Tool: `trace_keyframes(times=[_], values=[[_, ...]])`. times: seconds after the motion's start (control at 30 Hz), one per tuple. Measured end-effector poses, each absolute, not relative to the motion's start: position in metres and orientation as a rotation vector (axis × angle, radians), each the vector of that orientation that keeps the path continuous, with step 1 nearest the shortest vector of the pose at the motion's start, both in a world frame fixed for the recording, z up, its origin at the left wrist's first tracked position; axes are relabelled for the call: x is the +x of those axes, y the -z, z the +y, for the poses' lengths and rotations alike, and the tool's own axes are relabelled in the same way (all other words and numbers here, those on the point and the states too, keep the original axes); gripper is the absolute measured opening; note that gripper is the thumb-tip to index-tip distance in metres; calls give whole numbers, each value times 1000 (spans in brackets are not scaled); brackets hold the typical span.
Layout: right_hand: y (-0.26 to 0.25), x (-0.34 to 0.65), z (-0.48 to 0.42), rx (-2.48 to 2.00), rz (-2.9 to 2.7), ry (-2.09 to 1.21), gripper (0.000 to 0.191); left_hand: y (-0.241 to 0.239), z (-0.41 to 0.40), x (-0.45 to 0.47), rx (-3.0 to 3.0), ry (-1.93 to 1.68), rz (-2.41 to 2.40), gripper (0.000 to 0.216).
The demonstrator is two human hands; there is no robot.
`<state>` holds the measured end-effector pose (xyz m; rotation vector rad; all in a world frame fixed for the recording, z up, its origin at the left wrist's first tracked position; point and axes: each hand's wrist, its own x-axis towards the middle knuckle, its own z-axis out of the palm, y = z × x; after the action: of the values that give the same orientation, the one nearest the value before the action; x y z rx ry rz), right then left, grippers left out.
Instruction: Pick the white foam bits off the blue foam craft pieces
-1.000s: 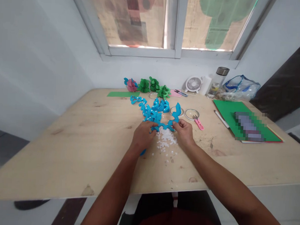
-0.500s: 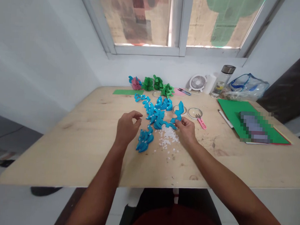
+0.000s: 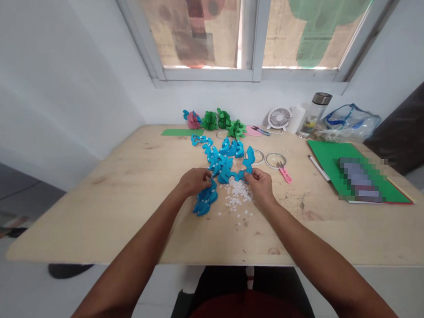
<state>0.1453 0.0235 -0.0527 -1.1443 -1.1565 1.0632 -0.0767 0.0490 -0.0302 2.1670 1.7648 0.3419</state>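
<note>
Several curved blue paper cut-outs (image 3: pixel 221 161) lie in a cluster at the middle of the wooden table (image 3: pixel 125 207). A small stack of blue pieces (image 3: pixel 205 200) sits just in front of my left hand (image 3: pixel 194 180), whose fingers are closed at the cluster's edge on a blue piece. My right hand (image 3: pixel 262 185) pinches the end of a blue curved piece (image 3: pixel 249 161) that stands up from the table. A heap of small white scraps (image 3: pixel 236 195) lies between my hands.
Green and pink paper flowers (image 3: pixel 217 120) line the back edge. Two clear round lids (image 3: pixel 275 160), pink scissors (image 3: pixel 284 173), a pen (image 3: pixel 317 167), green sheets (image 3: pixel 333 159), a small fan (image 3: pixel 279 118), a bottle (image 3: pixel 315 112) and a plastic bag (image 3: pixel 350 125) are to the right.
My left hand, lifted and apart from the pieces half a second ago, has come back right to the cluster. The stack of blue pieces it set down stays on the table.
</note>
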Motion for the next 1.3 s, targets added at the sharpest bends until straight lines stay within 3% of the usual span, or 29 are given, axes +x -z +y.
trace_keyframes(times=[0.23, 0.53, 0.77, 1.0, 1.1, 1.3], values=[[54, 143, 23, -1149, -1166, -1045, 34, 34, 52, -80, 2064, -362, 1730, 9], [48, 140, 18, -1006, -1227, -1238, 22, -4, 29, -85, 1595, -906, 1349, 21], [41, 136, 11, -797, -1333, -1374, 22, -13, 34, -71, 1535, -922, 1137, 23], [47, 137, 11, -950, -1420, -1364, 23, -5, 48, -51, 1471, -1072, 1085, 19], [50, 138, 14, -995, -1365, -1303, 26, 1, 49, -44, 1398, -1137, 1084, 27], [50, 138, 16, -1051, -1261, -1241, 31, 10, 39, -34, 1242, -960, 1039, 33]])
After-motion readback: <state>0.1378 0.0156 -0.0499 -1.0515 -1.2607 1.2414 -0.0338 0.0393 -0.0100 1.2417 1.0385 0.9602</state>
